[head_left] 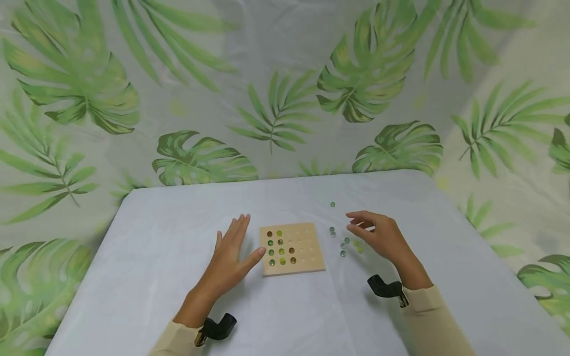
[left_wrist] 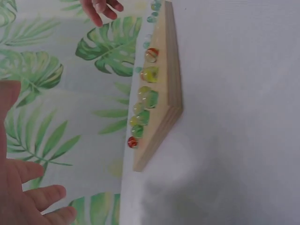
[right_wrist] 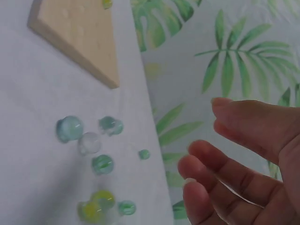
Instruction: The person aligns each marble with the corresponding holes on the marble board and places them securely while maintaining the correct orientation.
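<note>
A square wooden board (head_left: 306, 249) with rows of small hollows lies on the table. Green, yellow-green and brownish glass marbles (head_left: 282, 251) fill hollows in its left part, while those on the right hold none. Beside the board's left edge, my left hand (head_left: 224, 262) hovers with fingers stretched, its thumb near the edge. To the right, my right hand (head_left: 378, 236) is held over the table near loose marbles (head_left: 343, 245). Its thumb and fingers are bent and apart in the right wrist view, with nothing seen between them. Yellow marbles (right_wrist: 97, 206) and pale green ones (right_wrist: 70, 128) lie there.
A white cloth covers the table (head_left: 178, 222). One green marble (head_left: 332, 204) lies apart, farther back than the others. Behind the table hangs a leaf-patterned curtain (head_left: 285, 163). Black devices (head_left: 218, 327) are strapped at both wrists.
</note>
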